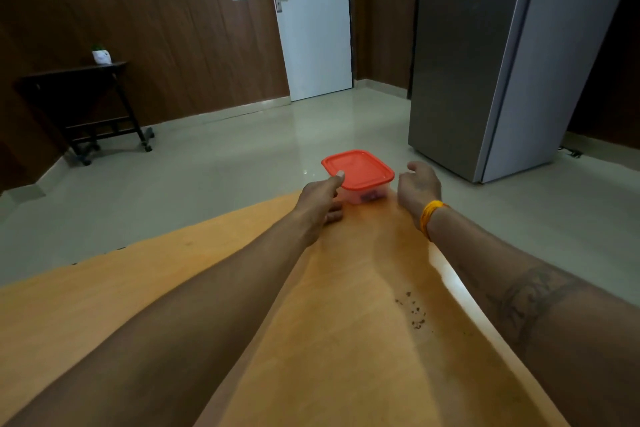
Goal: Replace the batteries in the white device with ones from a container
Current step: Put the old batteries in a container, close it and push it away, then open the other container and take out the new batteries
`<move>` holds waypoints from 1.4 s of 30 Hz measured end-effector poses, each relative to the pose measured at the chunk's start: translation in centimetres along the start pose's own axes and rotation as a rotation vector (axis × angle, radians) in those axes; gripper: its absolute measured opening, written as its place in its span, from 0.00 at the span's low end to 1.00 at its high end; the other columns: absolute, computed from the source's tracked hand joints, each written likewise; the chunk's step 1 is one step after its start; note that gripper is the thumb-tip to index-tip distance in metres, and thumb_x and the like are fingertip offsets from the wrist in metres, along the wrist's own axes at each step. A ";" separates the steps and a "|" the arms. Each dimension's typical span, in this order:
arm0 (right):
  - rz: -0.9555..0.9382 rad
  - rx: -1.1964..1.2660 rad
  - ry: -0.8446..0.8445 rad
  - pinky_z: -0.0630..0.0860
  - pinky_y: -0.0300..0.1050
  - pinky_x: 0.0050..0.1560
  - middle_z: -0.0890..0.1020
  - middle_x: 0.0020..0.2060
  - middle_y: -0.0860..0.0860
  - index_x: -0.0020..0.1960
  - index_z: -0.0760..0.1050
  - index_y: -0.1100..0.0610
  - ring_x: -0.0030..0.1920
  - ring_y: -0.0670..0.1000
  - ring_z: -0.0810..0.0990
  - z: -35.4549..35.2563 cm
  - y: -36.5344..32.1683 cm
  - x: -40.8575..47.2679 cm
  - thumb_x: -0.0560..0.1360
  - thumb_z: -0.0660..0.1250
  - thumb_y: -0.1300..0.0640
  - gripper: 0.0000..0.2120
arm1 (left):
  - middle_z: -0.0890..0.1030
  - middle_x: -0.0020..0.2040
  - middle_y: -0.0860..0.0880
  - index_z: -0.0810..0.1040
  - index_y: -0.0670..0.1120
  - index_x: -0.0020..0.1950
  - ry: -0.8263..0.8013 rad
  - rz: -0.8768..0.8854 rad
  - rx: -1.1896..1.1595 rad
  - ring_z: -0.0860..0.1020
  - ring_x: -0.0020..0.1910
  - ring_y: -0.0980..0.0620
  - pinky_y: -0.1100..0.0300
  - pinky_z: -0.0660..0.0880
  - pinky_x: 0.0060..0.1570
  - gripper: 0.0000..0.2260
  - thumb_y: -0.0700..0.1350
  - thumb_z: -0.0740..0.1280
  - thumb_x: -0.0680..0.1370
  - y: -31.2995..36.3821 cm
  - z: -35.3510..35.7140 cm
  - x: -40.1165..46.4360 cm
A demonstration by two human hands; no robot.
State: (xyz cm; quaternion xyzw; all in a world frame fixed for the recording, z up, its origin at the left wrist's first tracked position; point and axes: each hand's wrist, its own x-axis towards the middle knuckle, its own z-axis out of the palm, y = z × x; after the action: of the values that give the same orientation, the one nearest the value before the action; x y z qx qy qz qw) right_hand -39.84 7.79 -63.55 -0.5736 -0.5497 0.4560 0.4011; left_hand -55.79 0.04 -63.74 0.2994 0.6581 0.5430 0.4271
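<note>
Container (360, 184), lid on, sat at the counter (207, 288) far edge; left hand (320, 199) gripped its near corner to steady it, while right hand (417, 187) hovered loosely curled, empty, beside it.

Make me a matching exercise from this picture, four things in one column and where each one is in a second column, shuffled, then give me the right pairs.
Column one:
1. clear plastic container with the orange-red lid
2. yellow thread wristband
3. small white plant pot
4. tall grey metal refrigerator

Column two:
A. on the dark wooden side table by the wall
B. standing on the floor at the right
C. at the far end of the orange wooden table, between the left hand and right hand
D. round the right wrist

Pairs: 1-C, 2-D, 3-A, 4-B
</note>
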 end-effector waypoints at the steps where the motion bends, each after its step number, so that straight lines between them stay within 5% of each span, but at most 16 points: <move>1: -0.021 -0.032 0.035 0.72 0.53 0.74 0.76 0.74 0.57 0.77 0.71 0.56 0.72 0.61 0.76 -0.6 -0.7 -1.9 0.82 0.60 0.60 0.23 | 0.76 0.69 0.43 0.70 0.43 0.78 0.027 0.011 0.029 0.80 0.62 0.43 0.47 0.82 0.61 0.31 0.61 0.66 0.82 0.2 -0.4 -0.7; 4: -0.072 0.039 0.061 0.74 0.50 0.69 0.80 0.67 0.56 0.73 0.75 0.55 0.67 0.58 0.78 -1.7 -1.1 -5.9 0.83 0.62 0.56 0.19 | 0.78 0.67 0.46 0.73 0.45 0.77 0.065 0.071 0.115 0.81 0.58 0.48 0.50 0.83 0.53 0.31 0.66 0.63 0.82 0.7 -1.8 -3.9; 9: -0.104 0.212 0.019 0.84 0.64 0.54 0.86 0.44 0.49 0.48 0.81 0.51 0.48 0.55 0.86 -1.9 -1.3 -13.2 0.79 0.64 0.47 0.10 | 0.83 0.63 0.45 0.81 0.44 0.66 0.092 0.184 0.084 0.83 0.58 0.45 0.50 0.81 0.52 0.21 0.58 0.64 0.84 1.2 -4.0 -11.8; 17: -0.101 0.380 -0.243 0.85 0.54 0.53 0.86 0.49 0.48 0.53 0.81 0.51 0.52 0.49 0.86 -1.7 -3.7 -28.1 0.84 0.64 0.46 0.11 | 0.86 0.58 0.49 0.84 0.47 0.59 0.129 0.217 0.055 0.84 0.59 0.48 0.47 0.81 0.57 0.13 0.53 0.64 0.85 0.4 -9.7 -26.3; 27: -0.052 0.474 -0.445 0.84 0.56 0.55 0.88 0.50 0.51 0.55 0.82 0.54 0.54 0.52 0.86 -0.5 -5.4 -44.4 0.84 0.65 0.50 0.11 | 0.87 0.58 0.45 0.83 0.44 0.60 0.311 0.233 -0.087 0.85 0.58 0.45 0.46 0.81 0.56 0.14 0.50 0.62 0.86 -1.2 -17.4 -43.0; 42: -0.091 0.392 -0.767 0.84 0.49 0.48 0.88 0.47 0.53 0.55 0.83 0.56 0.48 0.48 0.86 10.6 -5.4 -65.3 0.84 0.64 0.55 0.10 | 0.88 0.54 0.43 0.84 0.45 0.54 0.615 0.214 -0.183 0.86 0.52 0.46 0.50 0.80 0.49 0.09 0.47 0.66 0.84 -6.3 -34.9 -60.4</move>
State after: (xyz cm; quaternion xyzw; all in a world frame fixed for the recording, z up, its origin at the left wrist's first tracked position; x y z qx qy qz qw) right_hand -50.12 -57.28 -55.82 -0.2508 -0.5868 0.7137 0.2888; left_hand -58.78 -69.23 -53.90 0.1493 0.6696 0.7063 0.1744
